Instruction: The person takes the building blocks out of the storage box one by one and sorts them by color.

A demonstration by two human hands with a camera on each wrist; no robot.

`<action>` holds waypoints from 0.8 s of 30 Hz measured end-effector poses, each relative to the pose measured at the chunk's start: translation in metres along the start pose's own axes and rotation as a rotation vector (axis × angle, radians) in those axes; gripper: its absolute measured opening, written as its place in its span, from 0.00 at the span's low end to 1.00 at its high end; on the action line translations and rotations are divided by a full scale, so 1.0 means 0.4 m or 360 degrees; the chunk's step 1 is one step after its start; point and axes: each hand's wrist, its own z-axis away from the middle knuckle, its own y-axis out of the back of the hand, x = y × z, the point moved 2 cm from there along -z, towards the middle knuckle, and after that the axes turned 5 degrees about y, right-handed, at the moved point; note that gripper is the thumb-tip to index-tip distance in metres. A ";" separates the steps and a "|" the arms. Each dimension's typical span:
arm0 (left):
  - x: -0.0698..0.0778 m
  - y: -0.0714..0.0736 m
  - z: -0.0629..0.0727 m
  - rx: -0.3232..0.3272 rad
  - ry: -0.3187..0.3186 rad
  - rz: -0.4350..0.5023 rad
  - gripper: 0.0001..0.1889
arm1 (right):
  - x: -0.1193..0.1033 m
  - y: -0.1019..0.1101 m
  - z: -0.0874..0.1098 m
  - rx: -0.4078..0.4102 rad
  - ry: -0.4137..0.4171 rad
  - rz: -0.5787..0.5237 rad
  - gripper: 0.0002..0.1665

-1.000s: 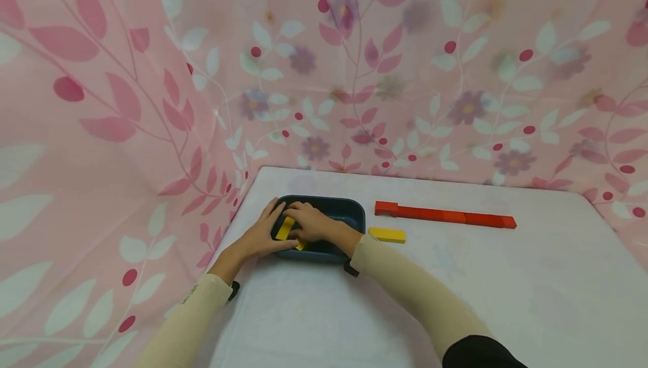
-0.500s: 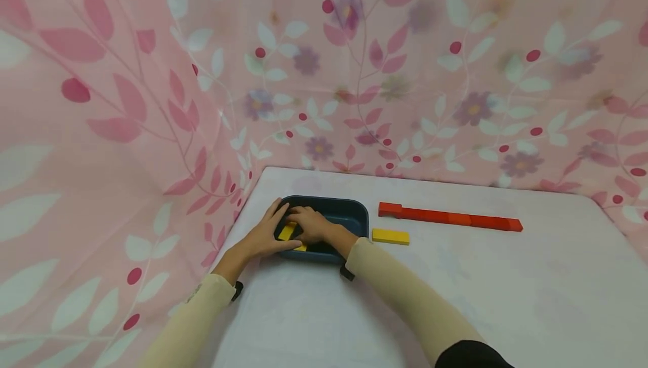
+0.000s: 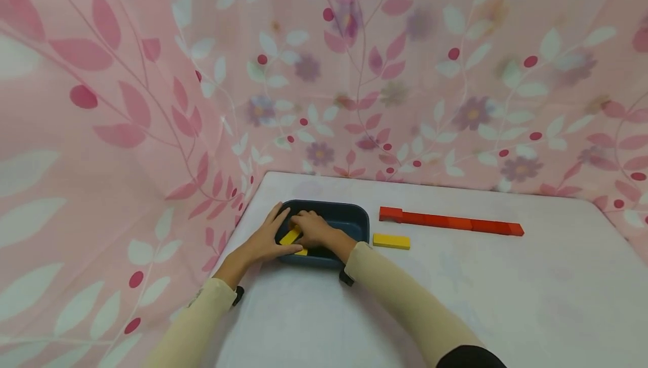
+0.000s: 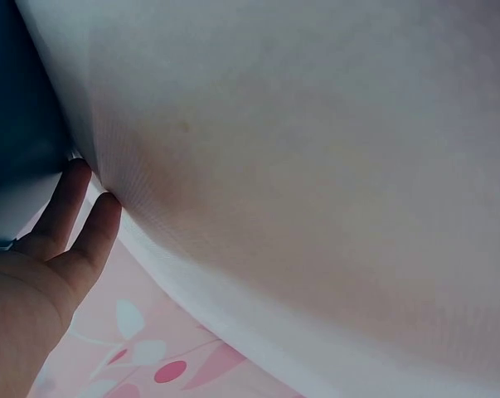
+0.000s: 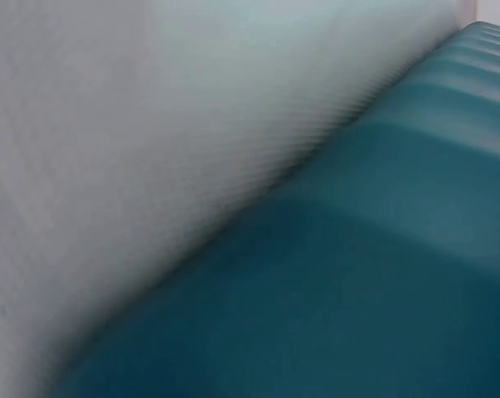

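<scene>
In the head view, a dark blue rectangular container (image 3: 349,219) stands on the white-covered table. My left hand (image 3: 260,244) holds its left end, thumb over the front rim and fingertips by the back left corner. In the left wrist view, two of its fingers (image 4: 96,228) extend beside the blue wall to the cloth. My right hand (image 3: 315,229) reaches inside, fingers bent over a slanted yellow block (image 3: 290,237) and pinching it. A second yellow block (image 3: 302,252) shows partly beneath the hands. The right wrist view holds only blurred blue wall (image 5: 382,265) and cloth.
Another yellow block (image 3: 391,241) lies just right of the container. Behind it, red blocks form a long row (image 3: 450,222), with a raised block at its left end. Pink floral fabric (image 3: 405,86) hangs along the table's back and left sides.
The yellow block under my right fingers has turned to a flatter slant inside the container. My left hand stays at the container's left end. The head view has shifted slightly.
</scene>
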 end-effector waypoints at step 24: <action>-0.004 0.005 -0.001 -0.0036 0.0016 0.0032 0.62 | -0.010 0.037 0.013 0.0044 0.0102 0.0353 0.22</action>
